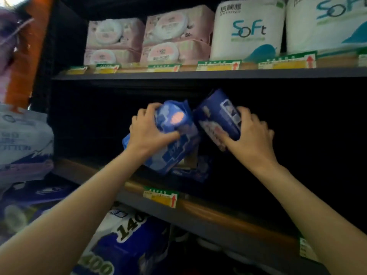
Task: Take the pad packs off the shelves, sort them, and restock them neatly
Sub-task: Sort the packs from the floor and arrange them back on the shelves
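Two blue pad packs are in hand at the dark middle shelf. The left hand grips the lighter blue pack, fingers curled over its top; the right hand clamps the darker blue pack, tilted beside it, the two nearly touching. Above stand four pink wipe packs and two white tissue bundles.

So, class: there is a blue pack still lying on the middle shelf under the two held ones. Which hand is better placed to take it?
Neither is free; the left hand is nearer, its pack just above the lying pack.
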### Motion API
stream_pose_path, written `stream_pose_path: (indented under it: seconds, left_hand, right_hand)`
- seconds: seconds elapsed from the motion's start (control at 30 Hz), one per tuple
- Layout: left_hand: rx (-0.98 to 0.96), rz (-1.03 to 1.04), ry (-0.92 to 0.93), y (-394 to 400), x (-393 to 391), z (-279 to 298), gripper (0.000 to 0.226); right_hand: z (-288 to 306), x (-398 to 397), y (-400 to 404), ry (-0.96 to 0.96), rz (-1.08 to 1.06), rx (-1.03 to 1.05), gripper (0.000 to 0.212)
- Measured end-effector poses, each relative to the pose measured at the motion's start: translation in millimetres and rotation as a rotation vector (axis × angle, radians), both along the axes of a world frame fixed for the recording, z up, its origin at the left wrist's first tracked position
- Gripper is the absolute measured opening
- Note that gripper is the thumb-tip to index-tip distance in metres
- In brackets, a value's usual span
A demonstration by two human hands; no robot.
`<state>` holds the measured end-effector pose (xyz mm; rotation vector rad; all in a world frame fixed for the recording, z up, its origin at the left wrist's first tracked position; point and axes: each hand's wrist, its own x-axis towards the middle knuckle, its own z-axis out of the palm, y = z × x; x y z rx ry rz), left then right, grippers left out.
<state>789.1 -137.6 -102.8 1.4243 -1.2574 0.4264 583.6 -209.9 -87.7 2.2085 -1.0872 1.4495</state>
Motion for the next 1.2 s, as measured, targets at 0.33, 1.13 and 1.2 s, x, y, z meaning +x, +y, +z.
stream_pose_path:
  seconds: [0.33,1.13,1.2]
  left_hand:
    - [0.849,-0.407,0.169,161.3,4.0,-70.4,0.065]
    - [1.763,-0.022,-0.564,209.3,-13.2,-494.9,0.079]
    - [1.734,0.049,-0.641,204.5,-20.8,-513.4,0.071]
  right_hand:
    - [-94.3,-8.7,110.5,0.141,0.465,0.347,0.076]
    - [-461.9,-7.9,152.4,1.141,0.239,0.874,0.073]
    - [-464.7,-2.9,155.3,1.146,0.221,0.835,0.074]
